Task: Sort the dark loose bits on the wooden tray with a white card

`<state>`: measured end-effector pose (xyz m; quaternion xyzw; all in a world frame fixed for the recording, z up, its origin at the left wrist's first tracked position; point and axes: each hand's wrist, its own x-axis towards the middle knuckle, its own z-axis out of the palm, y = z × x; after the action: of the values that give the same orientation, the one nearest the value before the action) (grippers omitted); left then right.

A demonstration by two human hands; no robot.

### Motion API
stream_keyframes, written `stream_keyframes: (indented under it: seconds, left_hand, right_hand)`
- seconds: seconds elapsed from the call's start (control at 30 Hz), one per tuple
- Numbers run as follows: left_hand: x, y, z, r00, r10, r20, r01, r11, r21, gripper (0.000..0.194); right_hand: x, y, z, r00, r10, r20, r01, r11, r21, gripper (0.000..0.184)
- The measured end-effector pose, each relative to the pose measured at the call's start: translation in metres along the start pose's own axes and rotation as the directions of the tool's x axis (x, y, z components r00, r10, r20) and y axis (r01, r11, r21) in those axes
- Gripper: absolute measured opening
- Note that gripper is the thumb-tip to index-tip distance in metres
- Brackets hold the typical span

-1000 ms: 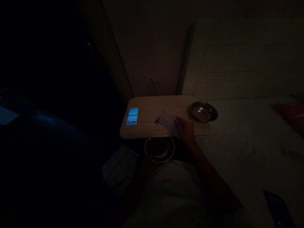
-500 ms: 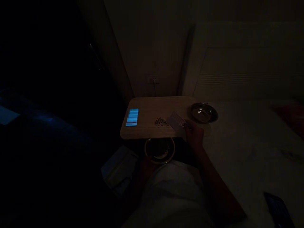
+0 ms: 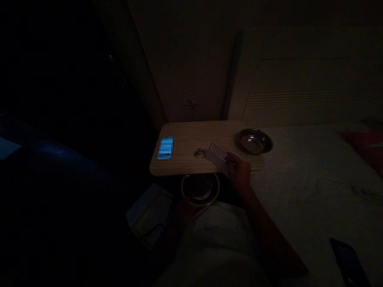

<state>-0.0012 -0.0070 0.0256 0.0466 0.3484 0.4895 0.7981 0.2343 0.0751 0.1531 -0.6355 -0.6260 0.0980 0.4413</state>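
Observation:
In dim light, my right hand (image 3: 240,171) is closed on a pale, flat card-like piece (image 3: 218,155) with a row of light marks along it. The piece is tilted over the wooden table (image 3: 179,129), its far edge beside a small scatter of dark bits (image 3: 200,153), perhaps seeds. Below the table's front edge, my left hand (image 3: 184,209) grips the near left rim of a metal bowl (image 3: 218,191). Dark matter and some paler bits lie inside that bowl. A second metal bowl (image 3: 255,141) sits at the table's right end.
A lit phone with a blurred screen (image 3: 165,148) lies on the table's left side. Left of my lap is a pale bag or box (image 3: 149,215). A bed (image 3: 299,179) stands to the right with a dark phone (image 3: 348,259) on it. Behind the table is a wall socket with a plug (image 3: 190,100).
My right hand and the pale piece have moved slightly left, closer to the dark bits. The left hand and its bowl stay in place. The view has shifted a little.

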Motion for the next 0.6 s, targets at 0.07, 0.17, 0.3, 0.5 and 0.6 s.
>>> stream_keyframes:
  seconds: [0.07,0.17,0.3,0.5,0.6]
  left_hand:
    - [-0.002,0.0,0.005,0.998,0.049,-0.041,-0.048,0.998,0.029,0.034]
    - [-0.005,0.0,0.011,0.991,0.097,-0.088,-0.087,0.99,0.108,0.034]
    - [-0.007,-0.001,0.014,0.985,0.129,-0.118,-0.11,0.982,0.153,0.031]
    - [-0.007,-0.005,0.012,0.961,0.216,-0.17,-0.183,0.965,0.19,0.028]
    - [-0.007,-0.006,0.009,0.953,0.256,-0.161,-0.222,0.954,0.202,0.025]
  right_hand:
    - [0.002,0.0,0.0,1.0,0.006,-0.014,-0.006,1.0,-0.013,0.035]
    - [0.003,-0.001,0.0,1.0,0.015,-0.018,-0.016,0.999,-0.035,0.035]
    - [0.004,-0.003,0.003,1.0,-0.005,0.01,0.005,1.0,-0.007,0.035]
    - [0.01,-0.004,0.006,1.0,0.005,-0.014,-0.006,1.0,-0.017,0.036]
    - [0.013,-0.005,0.009,1.0,0.002,0.009,-0.002,1.0,-0.026,0.035]
